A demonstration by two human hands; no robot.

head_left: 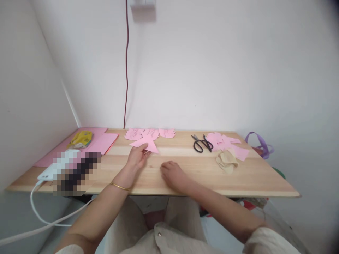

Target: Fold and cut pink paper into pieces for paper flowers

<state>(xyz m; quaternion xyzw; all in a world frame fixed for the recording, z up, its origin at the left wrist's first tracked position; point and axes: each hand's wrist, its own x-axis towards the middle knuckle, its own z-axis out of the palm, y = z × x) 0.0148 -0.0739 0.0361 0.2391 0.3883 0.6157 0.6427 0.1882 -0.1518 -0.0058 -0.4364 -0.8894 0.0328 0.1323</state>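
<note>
Head view: left hand (137, 157) pinches pink paper (146, 144), right hand (172, 175) flat.

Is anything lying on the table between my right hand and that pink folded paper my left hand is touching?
Nothing visible: only bare wooden table separates the right hand from the pink folded paper under the left hand.

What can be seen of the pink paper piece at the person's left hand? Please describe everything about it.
The pink paper piece is a thin, flat sheet cut to a pointed, roughly triangular shape with angled edges. It lies flat on the wooden table, just in front of a row of similar pink cut-outs. The left hand touches its near edge with the fingertips; whether it is pinched or only pressed cannot be told. The right hand rests apart from it.
</note>
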